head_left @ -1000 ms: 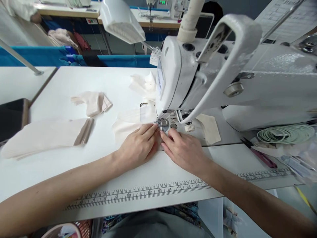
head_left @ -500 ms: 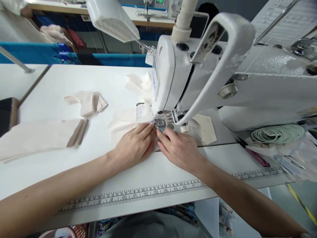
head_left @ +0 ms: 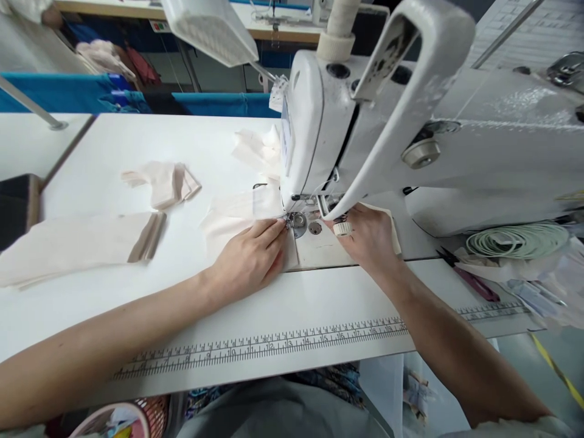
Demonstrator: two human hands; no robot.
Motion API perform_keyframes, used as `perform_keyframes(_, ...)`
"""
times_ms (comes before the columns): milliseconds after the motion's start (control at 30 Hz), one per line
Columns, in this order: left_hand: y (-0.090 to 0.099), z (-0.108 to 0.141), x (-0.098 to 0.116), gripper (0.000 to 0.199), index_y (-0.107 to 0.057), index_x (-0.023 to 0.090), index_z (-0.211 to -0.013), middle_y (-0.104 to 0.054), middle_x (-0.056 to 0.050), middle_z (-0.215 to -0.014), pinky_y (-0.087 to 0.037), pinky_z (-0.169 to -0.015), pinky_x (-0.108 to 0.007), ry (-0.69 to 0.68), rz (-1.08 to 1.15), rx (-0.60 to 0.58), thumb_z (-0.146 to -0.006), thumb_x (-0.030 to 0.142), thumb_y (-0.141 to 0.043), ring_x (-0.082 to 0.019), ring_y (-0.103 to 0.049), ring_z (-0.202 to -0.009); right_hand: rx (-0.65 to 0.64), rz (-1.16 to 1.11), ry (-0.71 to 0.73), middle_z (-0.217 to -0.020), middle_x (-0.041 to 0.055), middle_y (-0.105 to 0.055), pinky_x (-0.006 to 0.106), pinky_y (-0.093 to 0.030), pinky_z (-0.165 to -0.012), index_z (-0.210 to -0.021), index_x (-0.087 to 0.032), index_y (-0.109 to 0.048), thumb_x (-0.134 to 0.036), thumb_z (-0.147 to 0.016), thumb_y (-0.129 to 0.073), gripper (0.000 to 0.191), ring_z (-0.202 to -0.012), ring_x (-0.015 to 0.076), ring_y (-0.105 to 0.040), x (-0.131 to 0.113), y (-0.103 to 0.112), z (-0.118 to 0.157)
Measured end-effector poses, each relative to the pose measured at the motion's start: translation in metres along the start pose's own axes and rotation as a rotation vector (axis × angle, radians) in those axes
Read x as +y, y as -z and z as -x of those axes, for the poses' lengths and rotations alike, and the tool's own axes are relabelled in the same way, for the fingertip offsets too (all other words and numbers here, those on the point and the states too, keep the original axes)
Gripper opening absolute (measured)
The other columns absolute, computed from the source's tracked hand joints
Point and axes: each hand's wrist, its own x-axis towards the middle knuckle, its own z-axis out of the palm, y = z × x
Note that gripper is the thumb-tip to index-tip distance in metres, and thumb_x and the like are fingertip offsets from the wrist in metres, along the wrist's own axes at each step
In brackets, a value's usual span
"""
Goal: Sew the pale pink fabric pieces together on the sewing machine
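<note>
Nearest us, below the edge of the surface (head_left: pixel 319 295), we see a reddish lattice basket (head_left: pixel 157 413) with coloured scraps in it. Along the surface's front edge we have a printed measuring scale (head_left: pixel 274 345), which our right forearm crosses.

Past the scale, we hold the left hand (head_left: pixel 249 252) palm down, its fingers close together and pressing on a pale piece of cloth (head_left: pixel 219 228); we cannot tell whether the thumb pinches it from beneath. That cloth lies flat on the surface, its right part under our fingers, which end just beside the presser foot (head_left: pixel 296 220) of a white sewing machine (head_left: pixel 305 121). Our right hand (head_left: pixel 371 237) reaches in under the machine's head, just beside a ridged knob (head_left: pixel 343 229) and over a cream piece (head_left: pixel 396 243); its fingertips are partly hidden, so we cannot tell whether they grip anything.

To our right lie purple-handled snips (head_left: pixel 477 283) and, behind them, a coil of pale green cord (head_left: pixel 517 240). To our left we have a long folded stack of cloth (head_left: pixel 82 246), then a smaller one (head_left: pixel 168 182) farther back. Crumpled cloth (head_left: pixel 258 149) lies beyond the presser foot.

Farther off, we see blue fabric (head_left: pixel 223 104) along the surface's back edge and, at upper left, another person's hand (head_left: pixel 52 17).
</note>
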Motion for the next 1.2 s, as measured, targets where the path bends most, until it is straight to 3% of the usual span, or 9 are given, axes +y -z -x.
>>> perform_keyframes(233, 0.001, 0.001, 0.001, 0.037, -0.065, -0.001, -0.117, -0.065, -0.021, -0.123, -0.057, -0.096, -0.042, 0.007, 0.019, -0.016, -0.094, 0.018, -0.044, -0.030, -0.060, -0.115, -0.015, -0.001, -0.027, -0.057, 0.0012, -0.054, 0.026, -0.022, -0.047, -0.063, -0.016, -0.059, -0.033, -0.105, -0.037, 0.050, -0.051, 0.0110, -0.047, -0.004, 0.000, 0.000)
perform_keyframes(367, 0.002, 0.002, 0.002, 0.036, -0.065, 0.001, -0.118, -0.064, -0.021, -0.125, -0.056, -0.096, -0.044, 0.017, 0.051, -0.029, -0.094, 0.019, -0.044, -0.030, -0.060, -0.115, 0.044, -0.028, 0.006, -0.055, 0.0006, -0.053, 0.026, -0.023, -0.046, -0.061, -0.016, -0.057, -0.031, -0.103, -0.041, 0.047, -0.049, 0.0108, -0.047, -0.002, -0.002, 0.000)
perform_keyframes(500, 0.002, 0.002, 0.000, 0.035, -0.066, 0.001, -0.116, -0.066, -0.019, -0.122, -0.057, -0.094, -0.044, 0.001, 0.021, -0.018, -0.094, 0.019, -0.045, -0.030, -0.061, -0.112, 0.000, -0.137, -0.002, -0.060, 0.0018, -0.058, 0.025, -0.027, -0.048, -0.066, -0.017, -0.060, -0.032, -0.102, -0.044, 0.043, -0.054, 0.0127, -0.053, -0.003, 0.001, 0.004)
perform_keyframes(633, 0.005, 0.000, 0.001, 0.034, -0.065, 0.003, -0.116, -0.066, -0.020, -0.123, -0.054, -0.095, -0.047, 0.003, 0.010, -0.036, -0.095, 0.020, -0.044, -0.030, -0.061, -0.112, -0.220, -0.397, 0.058, -0.074, 0.0016, -0.064, 0.024, -0.036, -0.055, -0.088, -0.017, -0.068, -0.033, -0.101, -0.049, 0.028, -0.061, 0.0126, -0.056, -0.010, 0.016, 0.009)
perform_keyframes(700, 0.009, 0.001, 0.005, 0.033, -0.064, 0.002, -0.115, -0.064, -0.021, -0.124, -0.052, -0.097, -0.048, -0.004, 0.005, -0.027, -0.095, 0.019, -0.044, -0.031, -0.060, -0.114, -0.360, -0.510, 0.180, -0.085, 0.0028, -0.066, 0.023, -0.040, -0.059, -0.100, -0.016, -0.067, -0.027, -0.101, -0.050, 0.021, -0.065, 0.0123, -0.058, -0.014, 0.025, 0.011)
perform_keyframes(767, 0.015, 0.002, 0.011, 0.031, -0.064, 0.002, -0.113, -0.065, -0.021, -0.121, -0.053, -0.095, -0.047, -0.032, 0.022, 0.004, -0.095, 0.021, -0.047, -0.031, -0.060, -0.113, -0.403, -0.529, 0.326, -0.097, 0.0060, -0.067, 0.025, -0.042, -0.063, -0.107, -0.013, -0.065, -0.022, -0.101, -0.048, 0.020, -0.075, 0.0144, -0.061, -0.015, 0.030, 0.012)
perform_keyframes(867, 0.020, 0.005, 0.021, 0.025, -0.065, 0.007, -0.105, -0.069, -0.015, -0.108, -0.056, -0.085, -0.041, -0.076, 0.093, 0.021, -0.094, 0.026, -0.053, -0.028, -0.062, -0.101, -0.355, -0.467, 0.444, -0.100, 0.0084, -0.065, 0.029, -0.044, -0.067, -0.108, -0.010, -0.064, -0.022, -0.102, -0.047, 0.022, -0.083, 0.0176, -0.061, -0.015, 0.030, 0.013)
perform_keyframes(967, 0.020, 0.007, 0.026, 0.016, -0.065, 0.009, -0.098, -0.069, -0.012, -0.096, -0.056, -0.079, -0.038, -0.098, 0.107, 0.009, -0.094, 0.020, -0.055, -0.024, -0.063, -0.093, -0.310, -0.400, 0.486, -0.096, 0.0064, -0.066, 0.029, -0.045, -0.068, -0.103, -0.011, -0.065, -0.022, -0.102, -0.048, 0.020, -0.083, 0.0173, -0.060, -0.016, 0.026, 0.013)
perform_keyframes(1200, 0.017, 0.010, 0.019, 0.012, -0.063, 0.011, -0.096, -0.069, -0.009, -0.097, -0.057, -0.072, -0.031, -0.076, 0.125, 0.017, -0.095, 0.011, -0.050, -0.021, -0.063, -0.090, -0.237, -0.286, 0.575, -0.090, 0.0022, -0.068, 0.029, -0.044, -0.066, -0.095, -0.016, -0.067, -0.011, -0.101, -0.043, 0.025, -0.081, 0.0149, -0.059, -0.022, 0.021, 0.010)
